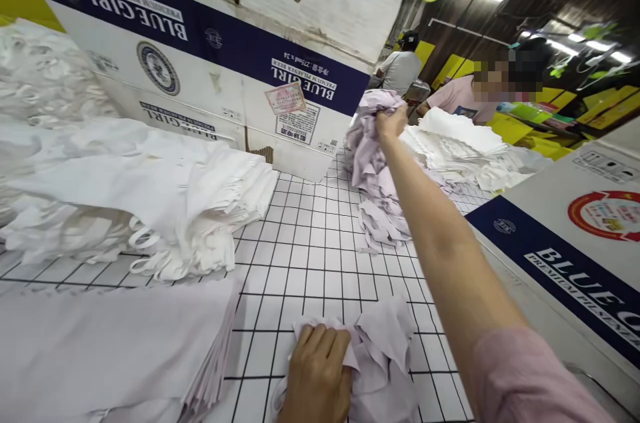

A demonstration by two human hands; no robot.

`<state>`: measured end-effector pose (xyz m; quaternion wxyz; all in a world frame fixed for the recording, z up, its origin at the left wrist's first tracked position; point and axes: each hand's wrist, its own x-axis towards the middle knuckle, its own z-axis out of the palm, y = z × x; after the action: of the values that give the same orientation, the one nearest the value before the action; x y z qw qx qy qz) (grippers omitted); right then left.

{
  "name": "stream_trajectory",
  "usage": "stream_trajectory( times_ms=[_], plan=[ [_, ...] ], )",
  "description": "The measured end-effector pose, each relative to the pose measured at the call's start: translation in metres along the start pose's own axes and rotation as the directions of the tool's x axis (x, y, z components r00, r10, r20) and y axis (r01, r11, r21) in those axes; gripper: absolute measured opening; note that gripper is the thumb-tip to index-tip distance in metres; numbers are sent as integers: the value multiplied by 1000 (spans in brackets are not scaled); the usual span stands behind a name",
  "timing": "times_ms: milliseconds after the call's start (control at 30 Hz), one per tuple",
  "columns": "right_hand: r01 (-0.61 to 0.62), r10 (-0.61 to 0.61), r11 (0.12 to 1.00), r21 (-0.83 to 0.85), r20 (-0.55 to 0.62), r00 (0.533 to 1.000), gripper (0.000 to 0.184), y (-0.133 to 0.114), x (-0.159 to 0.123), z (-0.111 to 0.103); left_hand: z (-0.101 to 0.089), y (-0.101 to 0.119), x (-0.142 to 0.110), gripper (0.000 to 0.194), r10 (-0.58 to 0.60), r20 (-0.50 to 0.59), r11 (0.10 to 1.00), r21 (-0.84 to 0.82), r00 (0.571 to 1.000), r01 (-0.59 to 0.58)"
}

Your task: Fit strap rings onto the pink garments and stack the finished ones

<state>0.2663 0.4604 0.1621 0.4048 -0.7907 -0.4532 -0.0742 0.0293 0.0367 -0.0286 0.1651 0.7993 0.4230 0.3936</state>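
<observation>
My left hand (317, 373) is closed on a crumpled lilac fabric piece (385, 350) on the table near me. Its fingers are curled, with the cloth bunched under and beside them. Stretched far forward, my right hand (393, 122) grips the upper part of a heaped pile of lilac fabric pieces (367, 143); some of its fingertips are hidden in the cloth. To the left of my left hand lies a neat, flat stack of lilac fabric panels (115, 343). Behind that stack sit layered white fabric pieces (200, 176) with looped strips hanging from their edge.
A white and blue cardboard box (240, 70) stands behind the white stack. Another box (565, 256) is close on the right, beside my forearm. More white fabric (460, 143) lies beyond my right arm. Two people sit farther back. The table (310, 236) has a black grid.
</observation>
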Motion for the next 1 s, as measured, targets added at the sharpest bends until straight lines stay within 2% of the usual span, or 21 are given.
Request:
stream_trajectory(
  times_ms=[67, 133, 200, 267, 333, 433, 533, 633, 733, 800, 833, 867, 1000],
  plan=[
    [-38, 46, 997, -64, 137, 989, 67, -6, -23, 19, -2, -2, 0, 39, 19, 10, 999, 26, 1000, -19],
    [-18, 57, 992, -122, 324, 944, 75, -1, -49, 35, -3, -5, 1, 37, 26, 8, 999, 40, 1000, -27],
    [-1, 58, 991, -133, 429, 901, 75, 7, -71, 46, -4, -6, 2, 36, 46, 18, 998, 46, 999, -46],
    [37, 30, 992, -124, 503, 864, 75, 13, -84, 49, -5, -5, 3, 36, 60, 39, 997, 45, 997, -62],
    [76, -6, 992, -105, 545, 838, 77, 14, -86, 41, -7, -3, 4, 37, 49, 52, 998, 41, 997, -51],
    [127, -78, 990, -53, 543, 836, 78, 14, -87, 10, -9, 1, 6, 39, 18, 60, 999, 42, 998, -21],
    [195, -191, 980, 45, 509, 839, 60, 23, -108, -35, -9, 4, 6, 35, -7, 78, 999, 37, 997, 4],
    [245, -286, 958, 149, 553, 783, 40, 45, -158, -85, -6, 5, 7, 32, -25, 51, 999, 27, 998, 24],
    [253, -346, 938, 236, 619, 705, 30, 73, -218, -131, -6, 5, 9, 31, -26, 28, 999, 42, 999, 24],
    [245, -445, 892, 381, 639, 628, 29, 92, -250, -156, -9, 6, 12, 30, -24, 56, 998, 59, 998, 21],
    [236, -460, 882, 407, 640, 615, 29, 102, -261, -165, -10, 6, 13, 30, -31, 73, 997, 67, 997, 26],
    [217, -447, 886, 409, 636, 629, 29, 111, -269, -172, -12, 6, 14, 29, -39, 92, 997, 73, 995, 32],
    [123, -285, 944, 307, 565, 775, 31, 140, -279, -189, -17, 8, 20, 27, -90, 149, 994, 77, 985, 79]
  ],
)
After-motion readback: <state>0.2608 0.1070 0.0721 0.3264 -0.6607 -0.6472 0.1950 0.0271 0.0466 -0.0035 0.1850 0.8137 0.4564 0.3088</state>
